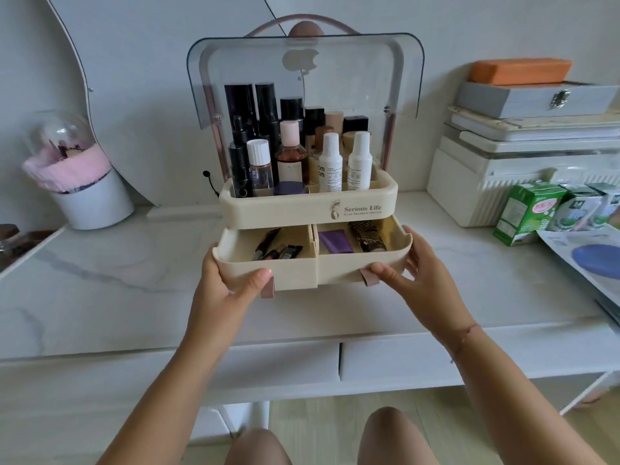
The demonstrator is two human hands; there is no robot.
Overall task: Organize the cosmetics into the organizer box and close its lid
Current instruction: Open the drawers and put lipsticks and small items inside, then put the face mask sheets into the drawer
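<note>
The organizer box (308, 209) stands in the middle of the white marble bench (117, 280), its clear lid (369, 68) swung up over the top. The box's upper tray is packed with upright bottles (330, 162), dark ones at the back and left, white ones at the front right. At the foot of the box two drawers are pulled out side by side. The left drawer (288, 276) holds a few lipsticks (275, 250) lying loose. The right drawer (345, 266) holds a purple tube (335, 241) and a dark tube (367, 236). The left hand (224, 286) grips the outer corner of the left drawer, thumb across its front and fingers round the side. The right hand (419, 273) grips the outer corner of the right drawer the same way. Left of the box sits a white cup (90, 203) with pink fluff in it. Right of the box are green cartons (526, 213) and a grey case (536, 99) on a stack.
</note>
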